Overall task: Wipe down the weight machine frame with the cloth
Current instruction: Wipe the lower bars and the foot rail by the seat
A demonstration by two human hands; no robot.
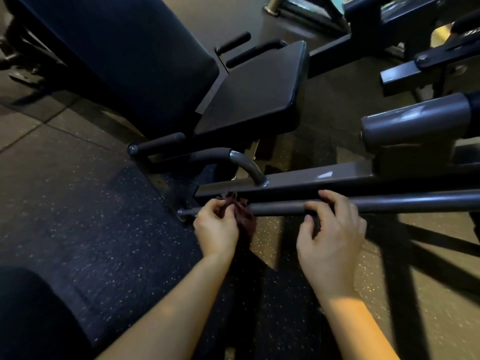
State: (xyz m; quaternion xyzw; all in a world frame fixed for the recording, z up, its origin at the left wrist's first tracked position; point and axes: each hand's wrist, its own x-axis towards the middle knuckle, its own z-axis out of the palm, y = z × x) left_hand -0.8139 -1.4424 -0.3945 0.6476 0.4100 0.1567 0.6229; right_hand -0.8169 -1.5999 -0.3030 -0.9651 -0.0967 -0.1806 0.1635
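Plainly, in the head view, the left hand [215, 227] has its fingers clenched round a dark cloth [245, 219], bunched against the near end of a grey round bar [280, 207] on the weight machine frame [415, 126]. The cloth hangs below the bar in a fold, and its lower edge melts into shadow and cannot be traced. The right hand [332, 229], further along the same bar, grasps it with its fingers hooked over the top and its thumb underneath. A dark patch beside that thumb may be cloth or shadow; I cannot tell which.

Just behind the bar runs a square beam [298, 181] with a curved handle [246, 165] joined to it. Beyond stand the black seat pad [254, 92] and the back pad [130, 55], which the top edge cuts off. The bar runs out of the picture on the right. The speckled floor [78, 203] is dim, and a dark rounded shape [33, 315] at bottom left is unreadable.
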